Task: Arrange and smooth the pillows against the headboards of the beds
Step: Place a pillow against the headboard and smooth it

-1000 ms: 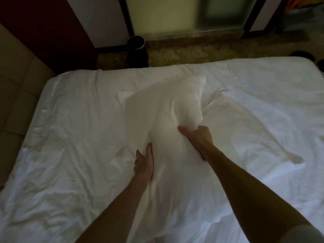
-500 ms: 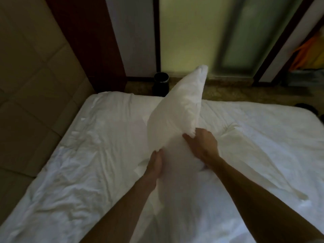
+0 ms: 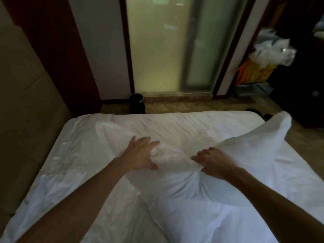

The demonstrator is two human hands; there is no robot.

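A white pillow [image 3: 177, 183] lies crumpled across the white bed [image 3: 73, 169], with its right corner [image 3: 273, 130] flung up in the air. My left hand [image 3: 140, 154] grips the pillow's left part, fingers spread over the top and thumb underneath. About a hand's width to the right, my right hand [image 3: 213, 162] is clenched on a bunch of the pillow's fabric. The tan padded headboard [image 3: 26, 109] runs along the bed's left side, apart from the pillow.
A black bin [image 3: 136, 105] stands on the floor beyond the bed's far edge, in front of a frosted glass door [image 3: 163, 50]. At far right is a cart with a yellow bag [image 3: 257, 72] and white linen. Dark shoes [image 3: 253, 111] lie beside the bed's far right corner.
The pillow, held upright half a second ago, has swung down and sideways across the bed. My hands have moved apart, the left shifting left. The view has tilted up.
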